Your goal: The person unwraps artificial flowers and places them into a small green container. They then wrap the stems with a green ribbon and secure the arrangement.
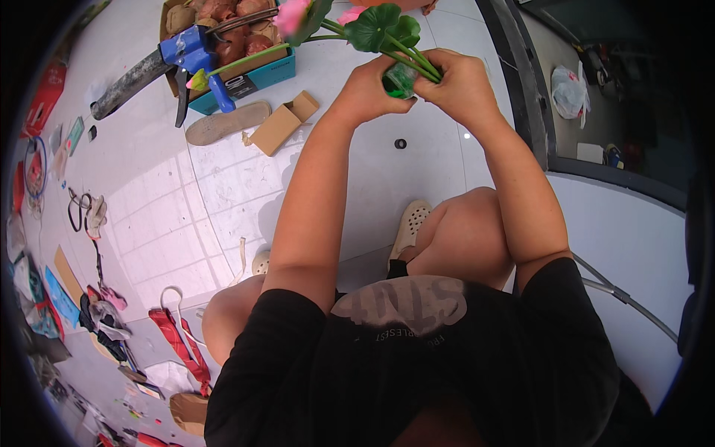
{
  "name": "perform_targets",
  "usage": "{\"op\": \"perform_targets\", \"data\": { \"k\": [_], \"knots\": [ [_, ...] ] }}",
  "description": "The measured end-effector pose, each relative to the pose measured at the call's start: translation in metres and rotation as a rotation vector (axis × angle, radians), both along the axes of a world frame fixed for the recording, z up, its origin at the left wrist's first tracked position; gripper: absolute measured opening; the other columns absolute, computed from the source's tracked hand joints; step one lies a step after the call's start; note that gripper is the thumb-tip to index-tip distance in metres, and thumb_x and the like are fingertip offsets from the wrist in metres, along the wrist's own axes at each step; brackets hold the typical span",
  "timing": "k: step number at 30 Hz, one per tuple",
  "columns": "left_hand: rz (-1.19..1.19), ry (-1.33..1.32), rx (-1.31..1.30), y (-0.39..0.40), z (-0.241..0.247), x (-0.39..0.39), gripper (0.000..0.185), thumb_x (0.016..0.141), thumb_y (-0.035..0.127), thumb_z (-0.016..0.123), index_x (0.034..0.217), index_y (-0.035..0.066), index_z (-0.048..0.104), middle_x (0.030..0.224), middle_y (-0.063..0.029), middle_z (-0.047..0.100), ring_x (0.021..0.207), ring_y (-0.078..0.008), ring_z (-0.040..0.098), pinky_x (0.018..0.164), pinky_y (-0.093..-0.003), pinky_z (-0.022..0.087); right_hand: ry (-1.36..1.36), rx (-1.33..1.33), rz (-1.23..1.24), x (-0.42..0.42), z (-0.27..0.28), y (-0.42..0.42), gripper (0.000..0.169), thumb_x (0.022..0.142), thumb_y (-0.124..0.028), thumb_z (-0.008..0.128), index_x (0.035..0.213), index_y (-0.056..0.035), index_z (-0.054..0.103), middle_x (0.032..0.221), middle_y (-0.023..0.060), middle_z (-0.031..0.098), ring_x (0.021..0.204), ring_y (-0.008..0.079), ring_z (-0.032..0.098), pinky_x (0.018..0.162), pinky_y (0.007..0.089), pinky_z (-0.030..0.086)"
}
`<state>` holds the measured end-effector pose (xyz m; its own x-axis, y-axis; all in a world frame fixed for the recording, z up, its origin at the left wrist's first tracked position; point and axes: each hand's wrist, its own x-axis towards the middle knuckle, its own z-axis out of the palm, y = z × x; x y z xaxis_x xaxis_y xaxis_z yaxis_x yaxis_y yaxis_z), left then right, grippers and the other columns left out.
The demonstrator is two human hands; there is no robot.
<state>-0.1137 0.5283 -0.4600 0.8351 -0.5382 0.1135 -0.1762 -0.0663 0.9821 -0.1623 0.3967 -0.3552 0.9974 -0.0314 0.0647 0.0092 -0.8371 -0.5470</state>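
My left hand [368,89] is closed around a green, shiny, partly see-through item [399,81], perhaps a tape roll or a plastic container. In my right hand [459,84] are several green stems [416,58], pinched between thumb and fingers. They belong to artificial lotus flowers with round green leaves [375,27] and a pink bloom [290,21]. One long stem reaches left to a small pink-and-green bud [198,80], in front of a blue caulking gun [190,50]. Both hands are close together, raised above the tiled floor [368,179].
Behind the caulking gun stands a blue cardboard box [251,78] of brown, round lumps. An insole [226,124], a small open carton [284,124] and a black ring [400,143] lie on the floor. Far left are a glove [96,215] and scattered clutter. A dark door frame [539,112] borders the right.
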Motion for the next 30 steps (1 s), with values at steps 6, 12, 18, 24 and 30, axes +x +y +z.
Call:
{"op": "perform_targets", "data": {
  "k": [6, 12, 18, 24, 30],
  "knots": [
    [-0.014, 0.031, -0.028, 0.001, 0.002, -0.003, 0.065, 0.058, 0.025, 0.077, 0.117, 0.010, 0.056, 0.099, -0.0098, 0.065, 0.090, -0.0239, 0.063, 0.080, -0.0335, 0.049, 0.223, 0.115, -0.024, 0.005, 0.005, -0.006, 0.023, 0.075, -0.010, 0.065, 0.094, 0.0029, 0.066, 0.068, 0.0041, 0.062, 0.059, 0.0085, 0.059, 0.054, 0.0232, 0.047],
    [-0.035, 0.180, -0.056, 0.001, -0.030, -0.012, 0.065, 0.059, 0.026, 0.085, 0.113, 0.010, 0.052, 0.097, -0.0090, 0.062, 0.091, -0.0201, 0.060, 0.081, -0.0326, 0.049, 0.335, 0.386, 0.059, 0.015, -0.012, -0.042, 0.025, 0.085, -0.028, 0.064, 0.096, -0.0053, 0.067, 0.071, 0.0023, 0.061, 0.062, 0.0094, 0.056, 0.059, 0.0232, 0.043],
    [-0.009, 0.076, 0.130, 0.006, -0.109, -0.029, 0.066, 0.062, 0.014, 0.084, 0.116, 0.012, 0.047, 0.124, -0.0053, 0.053, 0.107, -0.0200, 0.051, 0.091, -0.0317, 0.045, 0.243, 1.007, 0.049, 0.007, -0.079, -0.135, 0.023, 0.097, -0.034, 0.048, 0.103, -0.0131, 0.055, 0.102, -0.0002, 0.054, 0.092, 0.0096, 0.047, 0.077, 0.0277, 0.042],
    [0.110, 0.253, 0.119, 0.003, -0.171, -0.045, 0.066, 0.060, 0.012, 0.084, 0.115, 0.014, 0.046, 0.133, 0.0010, 0.050, 0.119, -0.0237, 0.040, 0.102, -0.0344, 0.037, 0.317, 1.398, -0.163, -0.041, -0.169, -0.180, 0.024, 0.095, -0.032, 0.050, 0.104, -0.0100, 0.053, 0.105, 0.0046, 0.055, 0.088, 0.0128, 0.051, 0.079, 0.0301, 0.044],
    [0.152, 0.197, 0.158, -0.013, -0.197, -0.043, 0.063, 0.063, 0.004, 0.081, 0.113, 0.010, 0.044, 0.137, -0.0055, 0.047, 0.117, -0.0268, 0.051, 0.098, -0.0341, 0.044, 0.266, 1.490, -0.109, -0.047, -0.197, -0.181, 0.025, 0.096, -0.031, 0.049, 0.106, -0.0090, 0.053, 0.101, 0.0049, 0.056, 0.090, 0.0150, 0.055, 0.078, 0.0325, 0.049]
  ]
}}
